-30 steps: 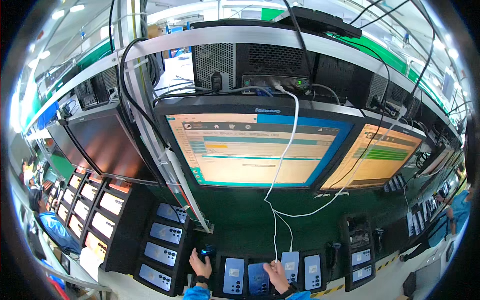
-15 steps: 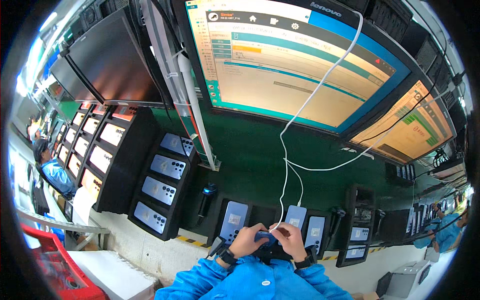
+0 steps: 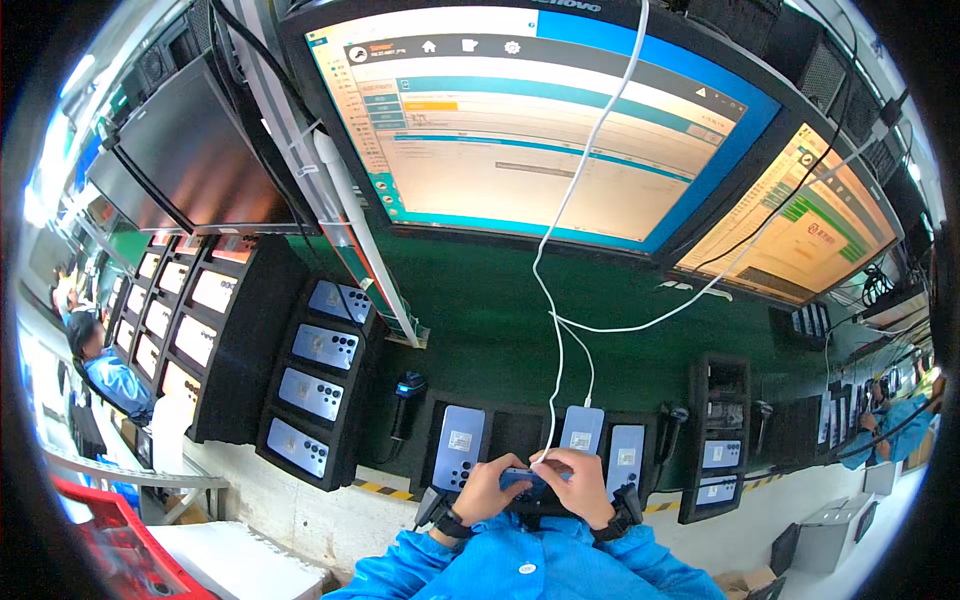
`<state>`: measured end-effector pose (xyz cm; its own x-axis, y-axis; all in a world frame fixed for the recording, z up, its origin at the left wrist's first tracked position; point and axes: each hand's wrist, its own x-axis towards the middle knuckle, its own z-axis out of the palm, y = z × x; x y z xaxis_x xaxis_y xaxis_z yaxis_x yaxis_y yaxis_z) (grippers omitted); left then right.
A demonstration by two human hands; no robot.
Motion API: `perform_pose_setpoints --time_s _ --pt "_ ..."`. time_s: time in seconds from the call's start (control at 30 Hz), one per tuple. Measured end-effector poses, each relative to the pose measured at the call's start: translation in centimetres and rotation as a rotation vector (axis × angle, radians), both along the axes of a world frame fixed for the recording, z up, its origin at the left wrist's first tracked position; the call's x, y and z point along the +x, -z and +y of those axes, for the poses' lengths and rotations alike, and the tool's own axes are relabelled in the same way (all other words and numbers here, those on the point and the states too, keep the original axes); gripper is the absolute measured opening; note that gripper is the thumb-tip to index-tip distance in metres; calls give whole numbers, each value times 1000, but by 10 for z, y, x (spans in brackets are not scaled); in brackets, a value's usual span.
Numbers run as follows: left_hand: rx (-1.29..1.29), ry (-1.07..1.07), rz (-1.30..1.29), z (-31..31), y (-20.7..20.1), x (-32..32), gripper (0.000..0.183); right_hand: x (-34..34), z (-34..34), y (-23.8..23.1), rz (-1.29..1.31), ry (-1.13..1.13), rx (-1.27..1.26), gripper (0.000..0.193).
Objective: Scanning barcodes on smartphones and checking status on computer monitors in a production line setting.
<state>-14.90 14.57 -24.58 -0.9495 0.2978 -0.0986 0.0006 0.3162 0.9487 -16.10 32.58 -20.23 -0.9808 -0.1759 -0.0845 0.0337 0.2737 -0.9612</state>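
Observation:
My left hand [image 3: 487, 492] is closed around a blue smartphone [image 3: 518, 477] held low in front of my chest. My right hand [image 3: 578, 486] pinches the end of a white cable [image 3: 549, 425] at the phone's edge. Whether the plug sits inside the port is hidden by my fingers. Just beyond my hands, a blue phone [image 3: 459, 445] lies in a black tray on the left. Two more phones lie on the right, a nearer one [image 3: 582, 430] with a white lead at its top and another [image 3: 626, 458] beside it.
A large monitor [image 3: 530, 150] and a smaller screen [image 3: 810, 220] stand behind the green mat [image 3: 470, 320]. Left are a handheld scanner [image 3: 405, 405] and a black rack of phones [image 3: 325, 345]. Another scanner [image 3: 673, 425] lies right. Co-workers in blue sit at both sides.
The view has shifted, so the monitors and racks appear further left. My hands keep the phone and cable end together, with the left fingers slightly rearranged on the phone.

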Motion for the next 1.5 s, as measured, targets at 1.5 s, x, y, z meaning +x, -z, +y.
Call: perform_pose_setpoints --time_s 1.5 --pt "-391 -668 31 -93 80 35 34 89 164 154 53 715 796 31"
